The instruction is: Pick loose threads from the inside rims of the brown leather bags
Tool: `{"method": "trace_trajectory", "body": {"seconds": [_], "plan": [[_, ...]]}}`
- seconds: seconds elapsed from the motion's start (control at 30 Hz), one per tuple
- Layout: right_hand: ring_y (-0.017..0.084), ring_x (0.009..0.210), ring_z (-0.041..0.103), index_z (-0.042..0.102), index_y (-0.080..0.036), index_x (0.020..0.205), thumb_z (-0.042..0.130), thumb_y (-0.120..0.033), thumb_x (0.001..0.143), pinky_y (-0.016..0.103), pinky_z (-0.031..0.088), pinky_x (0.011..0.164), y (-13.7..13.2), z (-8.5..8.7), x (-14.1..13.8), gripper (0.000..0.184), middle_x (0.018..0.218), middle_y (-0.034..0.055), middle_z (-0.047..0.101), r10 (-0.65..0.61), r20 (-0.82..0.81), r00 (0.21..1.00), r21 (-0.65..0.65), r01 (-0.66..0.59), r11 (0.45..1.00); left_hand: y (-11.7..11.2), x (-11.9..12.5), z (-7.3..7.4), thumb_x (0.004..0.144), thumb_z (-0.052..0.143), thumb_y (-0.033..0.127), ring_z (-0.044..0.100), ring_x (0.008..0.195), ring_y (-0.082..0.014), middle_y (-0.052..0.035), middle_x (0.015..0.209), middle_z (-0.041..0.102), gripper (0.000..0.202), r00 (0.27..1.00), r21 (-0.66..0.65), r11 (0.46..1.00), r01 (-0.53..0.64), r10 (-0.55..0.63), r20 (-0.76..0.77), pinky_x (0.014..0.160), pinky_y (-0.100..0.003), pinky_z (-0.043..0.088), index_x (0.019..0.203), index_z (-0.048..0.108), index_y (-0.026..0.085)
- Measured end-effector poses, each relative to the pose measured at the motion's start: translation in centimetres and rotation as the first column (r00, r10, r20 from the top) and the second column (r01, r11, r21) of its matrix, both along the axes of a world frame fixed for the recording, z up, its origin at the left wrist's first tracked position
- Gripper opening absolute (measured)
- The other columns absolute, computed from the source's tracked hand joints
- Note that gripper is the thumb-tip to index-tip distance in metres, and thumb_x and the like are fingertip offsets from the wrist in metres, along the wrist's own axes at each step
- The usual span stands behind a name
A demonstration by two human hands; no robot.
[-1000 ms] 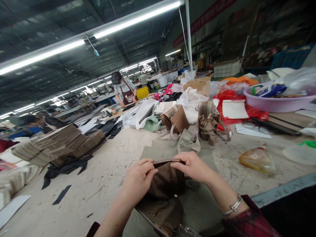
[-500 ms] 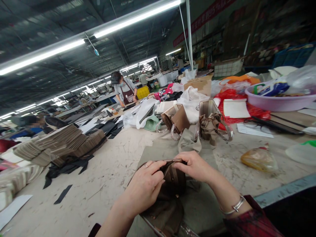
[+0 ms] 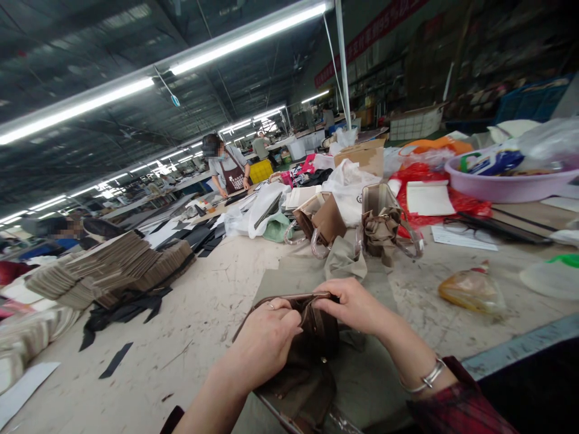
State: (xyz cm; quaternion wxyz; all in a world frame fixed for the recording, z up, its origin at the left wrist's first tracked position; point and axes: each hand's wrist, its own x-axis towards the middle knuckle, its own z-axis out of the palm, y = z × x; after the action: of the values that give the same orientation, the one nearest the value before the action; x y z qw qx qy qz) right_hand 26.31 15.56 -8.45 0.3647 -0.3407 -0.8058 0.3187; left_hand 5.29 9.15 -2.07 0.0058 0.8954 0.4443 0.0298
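A brown bag (image 3: pixel 316 334) with a dark, open mouth lies in front of me on a grey-green cloth (image 3: pixel 289 274). My right hand (image 3: pixel 350 306) pinches the bag's far rim between thumb and fingers. Curled over the bag's left side, my left hand (image 3: pixel 271 337) has its fingers bent into the opening, and the fingertips are partly hidden. A small metal fitting shows on the bag's front below the hands. Beyond the cloth stand a brown boxy handbag (image 3: pixel 329 217) and a second, crumpled brown bag (image 3: pixel 382 226), both with plastic-wrapped handles.
Stacked grey-brown panels (image 3: pixel 122 259) and black scraps (image 3: pixel 122 313) lie at left. A purple basin (image 3: pixel 502 187), red plastic bag (image 3: pixel 420 181) and a bag of yellowish contents (image 3: pixel 470 290) are at right. A co-worker (image 3: pixel 228 166) stands across the table.
My left hand has shifted slightly left and down along the bag's rim, showing more of it. The right hand keeps its pinch nearly in place.
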Motion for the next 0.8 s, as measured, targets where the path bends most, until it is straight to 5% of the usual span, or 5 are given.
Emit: {"method": "trace_trajectory", "body": {"seconds": [0.13, 0.33, 0.7, 0.8], "plan": [[0.017, 0.08, 0.063, 0.073, -0.021, 0.096, 0.06, -0.025, 0.088, 0.025, 0.045, 0.074, -0.1, 0.2, 0.0, 0.016, 0.087, 0.0011, 0.072, 0.015, -0.015, 1.0, -0.016, -0.016, 1.0, -0.4, -0.3, -0.1, 0.094, 0.043, 0.021, 0.059, 0.093, -0.0219, -0.0065, 0.095, 0.064, 0.017, 1.0, 0.067, 0.997, -0.024, 0.024, 0.01, 0.082, -0.037, 0.052, 0.082, 0.056, 0.019], [0.016, 0.079, 0.063, 0.073, -0.021, 0.095, 0.059, -0.024, 0.088, 0.025, 0.044, 0.073, -0.1, 0.2, -0.1, 0.016, 0.086, 0.0014, 0.072, 0.013, 0.002, 1.0, 0.006, -0.013, 1.0, -0.7, -0.3, 0.2, 0.093, 0.045, 0.017, 0.049, 0.121, -0.0215, -0.0062, 0.133, 0.054, 0.015, 0.995, 0.075, 0.995, 0.059, -0.064, 0.072, 0.105, -0.037, 0.044, 0.084, 0.057, 0.018], [0.016, 0.077, 0.062, 0.072, -0.019, 0.091, 0.06, -0.026, 0.089, 0.025, 0.042, 0.07, -0.5, 0.4, -0.4, 0.014, 0.082, 0.0022, 0.071, -0.001, 0.059, 0.998, 0.049, -0.002, 0.999, 0.5, 0.4, 0.1, 0.094, 0.043, 0.015, 0.057, 0.103, -0.0209, -0.0043, 0.101, 0.066, 0.015, 0.994, 0.042, 0.994, 0.106, -0.105, -0.02, 0.093, -0.035, 0.047, 0.089, 0.057, 0.018], [0.016, 0.077, 0.062, 0.072, -0.019, 0.088, 0.06, -0.027, 0.089, 0.025, 0.042, 0.07, -0.4, 0.3, -0.4, 0.014, 0.081, 0.0019, 0.071, -0.021, 0.061, 0.998, 0.053, 0.018, 0.998, 0.6, 0.4, -0.1, 0.094, 0.043, 0.016, 0.061, 0.082, -0.0189, -0.0025, 0.086, 0.066, 0.014, 0.994, -0.062, 0.997, 0.052, -0.058, -0.089, 0.075, -0.031, 0.049, 0.086, 0.054, 0.019]]}}
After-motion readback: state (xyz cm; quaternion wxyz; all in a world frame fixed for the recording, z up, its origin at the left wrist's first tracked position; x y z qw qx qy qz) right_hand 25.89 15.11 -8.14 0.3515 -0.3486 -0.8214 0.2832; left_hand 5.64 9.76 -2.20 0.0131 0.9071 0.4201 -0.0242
